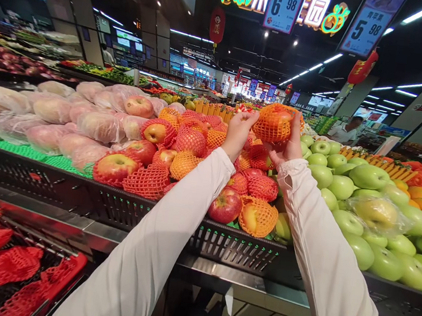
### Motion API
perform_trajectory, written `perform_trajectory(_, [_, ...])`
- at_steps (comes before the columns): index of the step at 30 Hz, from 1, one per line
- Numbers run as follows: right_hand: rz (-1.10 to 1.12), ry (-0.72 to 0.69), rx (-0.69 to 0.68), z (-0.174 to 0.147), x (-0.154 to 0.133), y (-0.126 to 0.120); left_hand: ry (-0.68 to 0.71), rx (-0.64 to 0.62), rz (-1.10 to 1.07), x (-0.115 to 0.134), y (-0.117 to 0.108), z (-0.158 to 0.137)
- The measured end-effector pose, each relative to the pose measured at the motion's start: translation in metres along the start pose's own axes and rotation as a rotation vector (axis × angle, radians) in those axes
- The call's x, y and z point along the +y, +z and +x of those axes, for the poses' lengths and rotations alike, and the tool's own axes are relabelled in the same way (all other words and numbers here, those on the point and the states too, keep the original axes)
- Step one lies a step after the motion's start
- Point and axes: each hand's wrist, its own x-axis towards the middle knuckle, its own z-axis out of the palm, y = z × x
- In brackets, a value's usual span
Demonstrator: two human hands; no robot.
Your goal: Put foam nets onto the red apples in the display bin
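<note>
An apple in an orange foam net (274,123) is held up between my two hands, above the apple display. My left hand (238,130) pinches the net at its left side, fingers closed. From the right and below, my right hand (292,142) wraps round the same apple. Under them lie red and yellow apples, many in red foam nets (190,141) or orange ones (258,216). One bare red apple (225,205) rests near the front rim of the black crate (231,245).
Plastic-wrapped pale fruit (53,108) fills the left side. Green apples (341,187) are piled on the right, one yellowish fruit in a clear bag (378,213) among them. A red-rimmed basket (65,276) with red foam nets (13,264) stands at lower left. A person (347,131) is at the back right.
</note>
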Motion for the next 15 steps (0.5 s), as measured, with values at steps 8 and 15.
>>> perform_trajectory(8, [0.288,0.071,0.077,-0.001,-0.008,-0.003,-0.078,-0.216,0.09,0.002,0.006,-0.013])
perform_trajectory(15, [-0.038,-0.057,0.162,-0.003,-0.004,-0.004,-0.138,-0.06,0.069,0.008,0.005,-0.01])
